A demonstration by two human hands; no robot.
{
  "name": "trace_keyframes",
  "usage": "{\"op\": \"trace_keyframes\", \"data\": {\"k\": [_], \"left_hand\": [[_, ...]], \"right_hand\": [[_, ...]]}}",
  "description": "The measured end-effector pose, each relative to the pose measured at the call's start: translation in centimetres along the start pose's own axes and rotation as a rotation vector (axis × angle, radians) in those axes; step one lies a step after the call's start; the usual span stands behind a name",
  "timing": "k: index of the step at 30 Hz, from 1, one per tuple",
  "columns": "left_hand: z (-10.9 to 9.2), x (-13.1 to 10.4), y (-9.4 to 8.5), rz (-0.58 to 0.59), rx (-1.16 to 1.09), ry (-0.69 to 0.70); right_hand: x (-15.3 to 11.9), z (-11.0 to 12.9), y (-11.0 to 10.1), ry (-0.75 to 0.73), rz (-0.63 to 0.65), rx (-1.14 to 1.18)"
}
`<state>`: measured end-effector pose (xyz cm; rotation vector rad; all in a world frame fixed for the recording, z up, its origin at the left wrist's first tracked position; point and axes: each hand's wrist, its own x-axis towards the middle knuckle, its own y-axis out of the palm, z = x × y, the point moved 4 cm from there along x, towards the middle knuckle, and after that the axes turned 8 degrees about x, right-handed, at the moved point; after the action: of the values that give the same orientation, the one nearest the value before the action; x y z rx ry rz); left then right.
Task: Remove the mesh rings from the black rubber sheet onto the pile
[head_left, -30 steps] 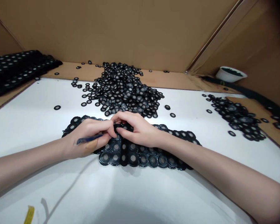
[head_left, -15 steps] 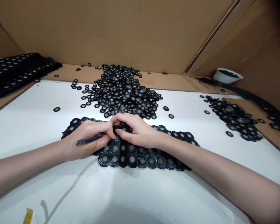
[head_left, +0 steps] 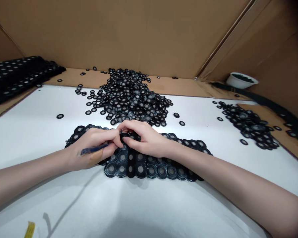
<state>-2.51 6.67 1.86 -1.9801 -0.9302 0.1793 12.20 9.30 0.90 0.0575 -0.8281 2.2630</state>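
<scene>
A sheet of black ring-shaped discs with pale grey centres (head_left: 161, 171) lies on the white table below both hands. My left hand (head_left: 94, 148) is closed over its left part, with a slim dark blue tool (head_left: 94, 149) lying across the palm; the tool's tip is hidden. A tan patch (head_left: 95, 157), like a plaster, covers part of that hand near the tool. My right hand (head_left: 145, 137) curls against the left fingertips, thumb and forefinger closed around the edge of a black disc (head_left: 124, 135) on the sheet. Fingers partly hide the spot where the hands meet.
Behind the hands rises a big pile of loose black discs (head_left: 131, 96). A smaller pile (head_left: 248, 124) lies at right, near a white bowl (head_left: 242, 80) with dark contents. Stacked disc sheets (head_left: 20, 77) stand at far left. Cardboard walls (head_left: 139, 36) enclose the table (head_left: 72, 205).
Almost nothing differs. Both hands keep the same place and grip on the sheet, and the view has shifted only very slightly.
</scene>
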Motion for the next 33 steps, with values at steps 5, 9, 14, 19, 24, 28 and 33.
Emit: {"op": "trace_keyframes", "data": {"k": [5,9,14,19,24,28,33], "left_hand": [[0.02,-0.03,0.00,-0.008,0.010,0.002],[0.14,-0.04,0.01,-0.009,0.021,0.010],[0.25,-0.10,0.04,-0.009,0.018,0.011],[0.21,-0.13,0.01,-0.009,0.000,0.008],[0.21,-0.08,0.06,-0.001,0.001,-0.002],[0.21,-0.13,0.07,-0.013,0.005,0.014],[0.36,-0.22,0.13,-0.003,0.002,-0.001]], "right_hand": [[-0.03,-0.05,-0.01,0.006,0.001,-0.001],[-0.03,-0.04,-0.02,0.004,0.002,-0.008],[0.05,0.03,-0.01,0.005,0.002,-0.001],[0.03,-0.03,0.04,0.003,0.002,0.004],[-0.06,-0.04,0.01,0.003,0.002,-0.003],[-0.07,0.05,-0.04,-0.003,0.005,-0.004],[-0.01,0.03,-0.01,0.000,-0.001,0.004]]}}
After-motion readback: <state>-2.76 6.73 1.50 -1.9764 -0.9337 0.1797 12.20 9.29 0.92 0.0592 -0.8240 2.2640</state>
